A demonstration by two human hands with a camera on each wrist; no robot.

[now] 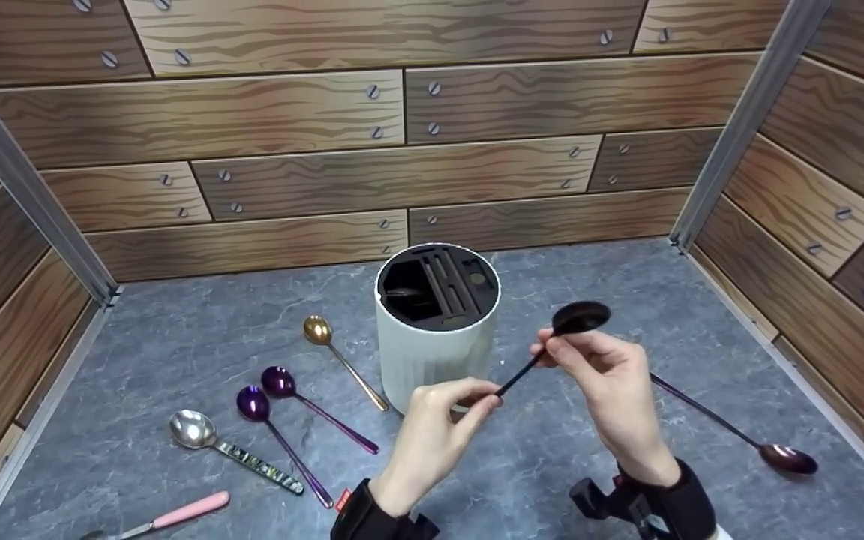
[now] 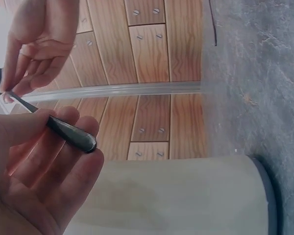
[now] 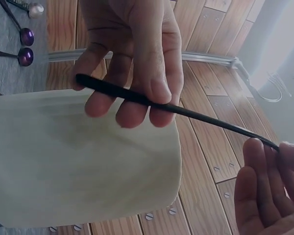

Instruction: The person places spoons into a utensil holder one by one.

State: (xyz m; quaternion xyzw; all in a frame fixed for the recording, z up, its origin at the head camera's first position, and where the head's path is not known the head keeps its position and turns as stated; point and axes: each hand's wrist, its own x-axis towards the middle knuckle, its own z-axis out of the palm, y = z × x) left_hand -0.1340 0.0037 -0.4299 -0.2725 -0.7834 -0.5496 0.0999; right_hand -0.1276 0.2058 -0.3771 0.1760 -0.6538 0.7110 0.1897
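Note:
Both hands hold a black spoon (image 1: 580, 317) in the air, in front of and to the right of a white cylindrical holder (image 1: 438, 337) with a black slotted top. My left hand (image 1: 486, 399) pinches the handle's end between thumb and fingers. My right hand (image 1: 550, 352) pinches the thin handle just below the bowl. The bowl points up and to the right. The left wrist view shows the handle tip (image 2: 73, 133) lying across my left fingers (image 2: 63, 166). In the right wrist view the black handle (image 3: 196, 114) runs between both hands, beside the holder (image 3: 83, 156).
On the grey slab floor left of the holder lie a gold spoon (image 1: 319, 331), two purple spoons (image 1: 279, 382), a silver spoon (image 1: 192, 430) and a pink-handled utensil (image 1: 188, 511). A dark purple spoon (image 1: 786, 457) lies at the right. Wood-patterned walls (image 1: 402, 165) enclose three sides.

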